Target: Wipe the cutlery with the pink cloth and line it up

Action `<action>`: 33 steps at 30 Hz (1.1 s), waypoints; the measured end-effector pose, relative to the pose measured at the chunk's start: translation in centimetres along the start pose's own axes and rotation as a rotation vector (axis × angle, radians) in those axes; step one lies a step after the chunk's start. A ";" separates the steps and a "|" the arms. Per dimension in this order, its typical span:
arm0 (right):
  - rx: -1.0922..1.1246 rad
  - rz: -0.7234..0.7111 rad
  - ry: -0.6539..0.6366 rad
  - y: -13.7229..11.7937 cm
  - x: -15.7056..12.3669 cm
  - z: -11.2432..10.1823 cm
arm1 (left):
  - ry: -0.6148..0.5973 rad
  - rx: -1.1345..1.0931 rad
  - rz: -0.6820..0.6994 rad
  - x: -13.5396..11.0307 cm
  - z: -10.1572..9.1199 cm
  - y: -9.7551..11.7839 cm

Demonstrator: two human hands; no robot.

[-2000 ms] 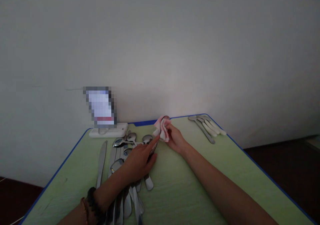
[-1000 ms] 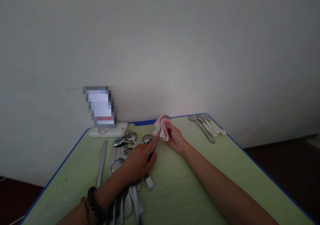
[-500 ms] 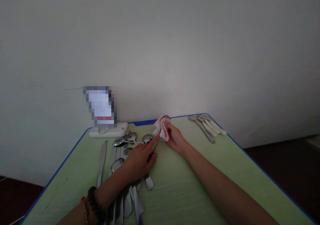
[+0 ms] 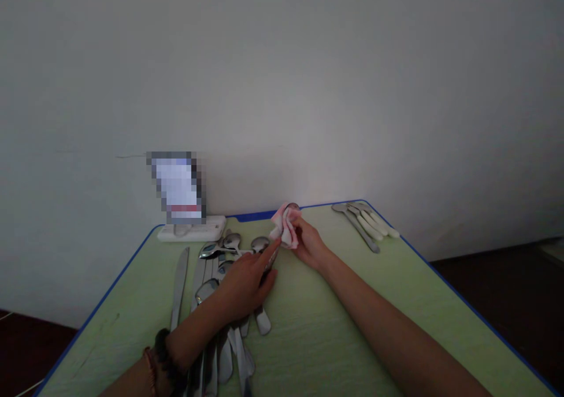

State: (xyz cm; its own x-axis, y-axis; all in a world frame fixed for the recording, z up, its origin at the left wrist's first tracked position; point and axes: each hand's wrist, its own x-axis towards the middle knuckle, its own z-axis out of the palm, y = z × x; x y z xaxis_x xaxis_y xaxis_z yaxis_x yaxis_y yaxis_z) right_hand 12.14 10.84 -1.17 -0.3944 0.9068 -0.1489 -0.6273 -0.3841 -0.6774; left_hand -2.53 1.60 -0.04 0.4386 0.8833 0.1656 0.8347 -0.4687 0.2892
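Note:
My right hand (image 4: 308,244) is closed on a pink-and-white cloth (image 4: 284,226) wrapped round the bowl end of a metal spoon (image 4: 291,208), whose tip shows above the cloth. My left hand (image 4: 247,282) grips the handle end of that spoon (image 4: 271,262), forefinger stretched along it toward the cloth. Under my left hand and forearm lies a heap of metal spoons and knives (image 4: 220,256) on the green table (image 4: 317,338).
A few white-handled spoons (image 4: 365,224) lie in a row at the table's far right corner. A white flat block (image 4: 191,231) with a blurred upright object on it stands at the far left by the wall. One knife (image 4: 178,288) lies apart on the left.

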 end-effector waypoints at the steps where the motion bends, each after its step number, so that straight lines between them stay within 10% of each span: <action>1: 0.003 0.000 -0.003 0.0 0.0 0.0 | 0.004 -0.001 0.000 0.0 0.0 0.0; 33: 0.130 -0.010 0.004 -0.6 -0.4 0.4 | 0.007 0.008 0.004 0.0 -0.1 0.1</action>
State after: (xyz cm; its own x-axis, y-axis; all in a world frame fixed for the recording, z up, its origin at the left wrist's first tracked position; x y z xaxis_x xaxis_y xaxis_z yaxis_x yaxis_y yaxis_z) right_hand 12.39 10.66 -0.43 -0.3851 0.9113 -0.1456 -0.7132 -0.3940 -0.5798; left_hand -2.48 1.59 0.04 0.4396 0.8813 0.1733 0.8357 -0.4720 0.2808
